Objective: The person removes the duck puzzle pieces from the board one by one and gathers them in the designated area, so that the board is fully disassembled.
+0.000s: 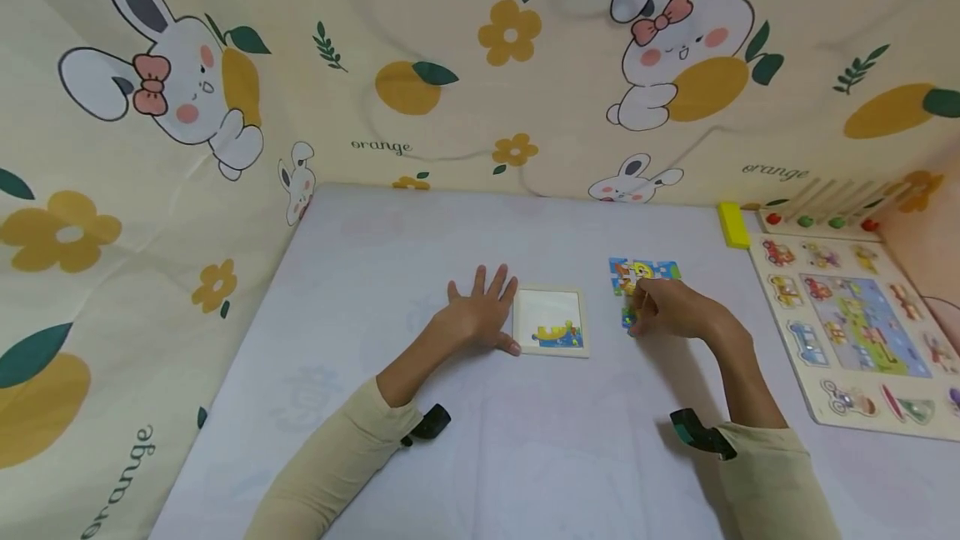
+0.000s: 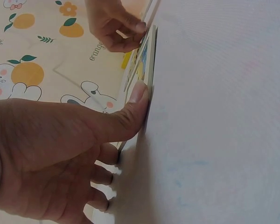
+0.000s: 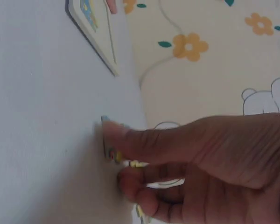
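Observation:
My left hand (image 1: 474,319) lies spread at the left side of a small wooden puzzle tray (image 1: 536,307), its thumb on the tray's edge in the left wrist view. Joined jigsaw pieces (image 1: 558,336), yellow and blue, fill the tray's lower right part; the rest shows bare white. To the right, my right hand (image 1: 678,307) pinches a small jigsaw piece (image 3: 113,154) between thumb and curled fingers, low over the table. Other colourful jigsaw pieces (image 1: 619,267) lie just beyond the fingers, partly hidden by the hand.
A large wooden picture board (image 1: 813,394) lies on the right of the white-covered table. Behind it stand a yellow block (image 1: 732,225) and a rack of sticks (image 1: 817,223) with red and green beads. A cloth printed with rabbits and oranges (image 1: 450,23) hangs along the back and left.

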A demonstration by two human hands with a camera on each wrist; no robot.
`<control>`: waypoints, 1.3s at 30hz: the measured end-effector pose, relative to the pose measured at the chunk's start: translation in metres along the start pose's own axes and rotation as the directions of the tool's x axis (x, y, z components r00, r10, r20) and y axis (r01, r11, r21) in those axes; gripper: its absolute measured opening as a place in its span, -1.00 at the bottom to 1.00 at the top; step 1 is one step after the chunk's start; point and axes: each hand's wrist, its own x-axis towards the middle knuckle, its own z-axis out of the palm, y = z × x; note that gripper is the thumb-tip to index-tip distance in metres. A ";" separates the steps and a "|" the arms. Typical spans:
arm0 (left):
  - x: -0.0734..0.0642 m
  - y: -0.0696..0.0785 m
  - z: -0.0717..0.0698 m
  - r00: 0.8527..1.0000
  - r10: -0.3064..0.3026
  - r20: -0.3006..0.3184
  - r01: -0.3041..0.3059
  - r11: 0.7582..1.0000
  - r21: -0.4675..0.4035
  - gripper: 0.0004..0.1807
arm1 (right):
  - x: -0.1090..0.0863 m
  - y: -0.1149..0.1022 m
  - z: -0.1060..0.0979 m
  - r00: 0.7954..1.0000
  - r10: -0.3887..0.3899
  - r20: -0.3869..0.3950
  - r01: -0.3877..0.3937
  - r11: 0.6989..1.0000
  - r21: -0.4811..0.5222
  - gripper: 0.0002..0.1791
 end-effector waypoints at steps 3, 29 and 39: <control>0.000 0.001 0.000 1.000 0.006 -0.003 -0.006 1.000 0.001 0.26 | -0.001 -0.003 0.000 0.999 0.015 0.030 -0.015 1.000 -0.012 -0.55; -0.002 0.001 -0.002 1.000 0.000 -0.008 0.000 1.000 -0.002 0.25 | 0.009 0.000 0.001 0.998 -0.026 -0.049 0.027 1.000 0.005 -0.64; -0.001 0.001 0.001 1.000 0.001 -0.013 -0.001 1.000 0.000 0.25 | 0.000 -0.012 -0.007 0.997 -0.037 -0.061 0.035 0.999 -0.034 -0.64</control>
